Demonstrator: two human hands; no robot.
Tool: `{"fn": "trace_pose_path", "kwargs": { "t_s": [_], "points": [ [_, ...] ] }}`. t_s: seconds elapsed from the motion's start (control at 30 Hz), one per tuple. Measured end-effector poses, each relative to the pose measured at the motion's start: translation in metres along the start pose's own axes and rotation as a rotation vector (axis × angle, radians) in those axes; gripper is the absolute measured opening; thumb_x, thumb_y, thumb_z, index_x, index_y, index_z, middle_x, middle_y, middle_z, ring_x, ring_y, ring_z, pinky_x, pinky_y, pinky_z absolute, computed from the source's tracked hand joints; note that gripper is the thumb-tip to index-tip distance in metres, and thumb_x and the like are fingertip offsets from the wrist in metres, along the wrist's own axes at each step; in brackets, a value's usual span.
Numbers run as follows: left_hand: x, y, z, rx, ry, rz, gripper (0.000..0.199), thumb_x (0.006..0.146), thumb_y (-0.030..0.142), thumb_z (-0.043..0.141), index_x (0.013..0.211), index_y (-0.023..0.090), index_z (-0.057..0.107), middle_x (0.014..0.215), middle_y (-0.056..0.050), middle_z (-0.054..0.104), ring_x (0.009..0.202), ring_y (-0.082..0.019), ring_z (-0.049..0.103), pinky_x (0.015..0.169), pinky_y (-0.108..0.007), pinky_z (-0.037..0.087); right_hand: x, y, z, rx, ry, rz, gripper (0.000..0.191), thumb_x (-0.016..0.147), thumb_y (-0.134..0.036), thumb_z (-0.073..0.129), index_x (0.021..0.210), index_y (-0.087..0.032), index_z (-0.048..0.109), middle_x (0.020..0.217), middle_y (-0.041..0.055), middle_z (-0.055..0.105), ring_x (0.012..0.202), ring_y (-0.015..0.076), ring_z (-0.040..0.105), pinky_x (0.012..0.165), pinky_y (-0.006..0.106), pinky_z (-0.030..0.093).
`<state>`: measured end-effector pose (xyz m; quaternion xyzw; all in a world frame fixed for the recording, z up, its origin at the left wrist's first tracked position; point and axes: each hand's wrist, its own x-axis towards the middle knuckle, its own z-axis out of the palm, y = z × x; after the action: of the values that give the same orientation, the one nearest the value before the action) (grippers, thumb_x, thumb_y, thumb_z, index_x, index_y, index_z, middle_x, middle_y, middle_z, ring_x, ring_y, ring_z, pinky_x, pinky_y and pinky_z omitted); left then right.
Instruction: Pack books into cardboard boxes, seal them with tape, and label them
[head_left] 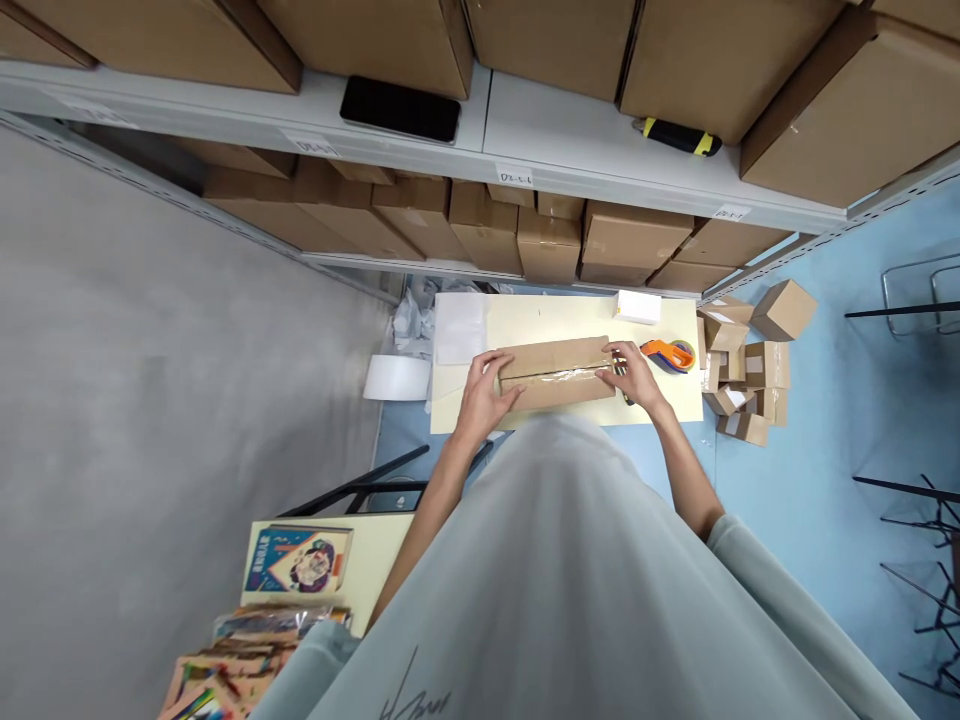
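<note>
A long brown cardboard box (556,372) lies on the pale yellow table (570,310), with a strip of clear tape along its middle seam. My left hand (484,396) grips the box's left end, thumb on the near side and fingers on the far side. At the right end my right hand (632,374) holds the box between thumb and fingers. Partly hidden under my right hand is a black and yellow tool. Just right of that hand sits an orange and blue tape dispenser (670,355).
A small white box (637,307) and white sheets (460,328) lie on the table. Left of it stands a white roll (397,378). Shelves with boxes, a phone (400,108) and a cutter (678,136) rise beyond. Small cartons (766,365) pile up at right; books (300,560) lie lower left.
</note>
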<state>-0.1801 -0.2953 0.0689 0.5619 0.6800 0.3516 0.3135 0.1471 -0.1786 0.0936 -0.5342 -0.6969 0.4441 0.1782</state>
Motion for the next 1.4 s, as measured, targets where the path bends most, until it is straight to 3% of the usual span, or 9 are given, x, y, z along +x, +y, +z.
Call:
{"fn": "trace_pose_path", "kwargs": {
  "t_s": [0.1, 0.17, 0.27, 0.53, 0.73, 0.93, 1.13, 1.3, 1.4],
  "points": [
    [-0.009, 0.0, 0.008, -0.043, 0.003, -0.097, 0.043, 0.096, 0.048, 0.077, 0.131, 0.026, 0.069, 0.161, -0.016, 0.049, 0.149, -0.034, 0.056, 0.122, -0.05, 0.052, -0.007, -0.002, 0.011, -0.005, 0.0, 0.034, 0.05, 0.093, -0.054, 0.075, 0.131, -0.025, 0.061, 0.14, 0.0121, 0.066, 0.115, 0.0242, 0.071, 0.099, 0.04, 0.061],
    [-0.012, 0.0, 0.016, -0.112, 0.01, -0.219, 0.046, 0.098, 0.056, 0.072, 0.131, 0.025, 0.064, 0.147, -0.016, 0.059, 0.136, -0.03, 0.064, 0.108, -0.042, 0.059, -0.009, -0.005, 0.019, -0.016, 0.006, 0.084, 0.052, 0.097, -0.058, 0.069, 0.136, -0.025, 0.058, 0.137, 0.0122, 0.069, 0.114, 0.0246, 0.071, 0.097, 0.039, 0.06],
    [-0.011, 0.005, 0.023, -0.172, 0.031, -0.307, 0.048, 0.099, 0.062, 0.065, 0.129, 0.024, 0.058, 0.119, -0.008, 0.068, 0.11, -0.024, 0.069, 0.096, -0.034, 0.057, -0.01, -0.01, 0.029, -0.061, 0.052, 0.155, 0.054, 0.1, -0.059, 0.064, 0.14, -0.025, 0.056, 0.128, 0.0111, 0.075, 0.108, 0.0263, 0.072, 0.096, 0.039, 0.057],
    [-0.021, 0.018, 0.01, -0.105, 0.057, -0.214, 0.041, 0.103, 0.056, 0.065, 0.131, 0.027, 0.058, 0.132, -0.008, 0.07, 0.114, -0.026, 0.069, 0.102, -0.037, 0.052, -0.049, -0.011, 0.042, 0.02, 0.236, 0.101, 0.057, 0.103, -0.072, 0.061, 0.136, -0.026, 0.058, 0.126, 0.0112, 0.076, 0.095, 0.0256, 0.07, 0.089, 0.039, 0.057],
    [-0.037, -0.005, 0.034, -0.077, 0.044, -0.247, 0.035, 0.105, 0.053, 0.061, 0.128, 0.028, 0.054, 0.133, -0.01, 0.07, 0.121, -0.029, 0.069, 0.109, -0.042, 0.053, -0.072, 0.005, 0.068, -0.048, 0.276, 0.142, 0.054, 0.108, -0.07, 0.051, 0.134, -0.024, 0.059, 0.129, 0.0143, 0.075, 0.09, 0.0261, 0.072, 0.086, 0.04, 0.057],
    [-0.028, -0.016, 0.053, -0.079, 0.159, -0.175, 0.034, 0.108, 0.052, 0.059, 0.129, 0.027, 0.053, 0.135, -0.013, 0.068, 0.133, -0.029, 0.065, 0.116, -0.043, 0.05, -0.053, 0.02, 0.069, -0.122, 0.3, 0.085, 0.053, 0.111, -0.068, 0.046, 0.139, -0.024, 0.058, 0.134, 0.0157, 0.075, 0.105, 0.0293, 0.074, 0.094, 0.041, 0.058],
    [-0.003, -0.039, 0.074, -0.077, 0.104, -0.228, 0.035, 0.108, 0.047, 0.058, 0.135, 0.026, 0.052, 0.142, -0.016, 0.065, 0.136, -0.033, 0.063, 0.116, -0.049, 0.05, -0.018, 0.041, 0.072, -0.157, 0.168, 0.107, 0.051, 0.114, -0.056, 0.04, 0.15, -0.024, 0.058, 0.144, 0.0149, 0.072, 0.103, 0.0296, 0.075, 0.094, 0.043, 0.061],
    [-0.005, -0.048, 0.083, -0.055, 0.125, -0.201, 0.039, 0.109, 0.047, 0.056, 0.14, 0.024, 0.052, 0.141, -0.017, 0.064, 0.138, -0.033, 0.062, 0.121, -0.05, 0.048, -0.017, 0.051, 0.086, -0.168, 0.217, 0.122, 0.055, 0.116, -0.054, 0.036, 0.158, -0.026, 0.055, 0.154, 0.014, 0.068, 0.124, 0.0317, 0.073, 0.102, 0.046, 0.062],
    [-0.01, -0.049, 0.083, -0.051, 0.118, -0.22, 0.039, 0.109, 0.048, 0.056, 0.141, 0.025, 0.052, 0.142, -0.017, 0.064, 0.138, -0.033, 0.062, 0.12, -0.05, 0.049, -0.022, 0.051, 0.087, -0.148, 0.208, 0.128, 0.056, 0.116, -0.055, 0.037, 0.159, -0.025, 0.055, 0.154, 0.0148, 0.068, 0.126, 0.033, 0.072, 0.106, 0.049, 0.062]
  ]
}}
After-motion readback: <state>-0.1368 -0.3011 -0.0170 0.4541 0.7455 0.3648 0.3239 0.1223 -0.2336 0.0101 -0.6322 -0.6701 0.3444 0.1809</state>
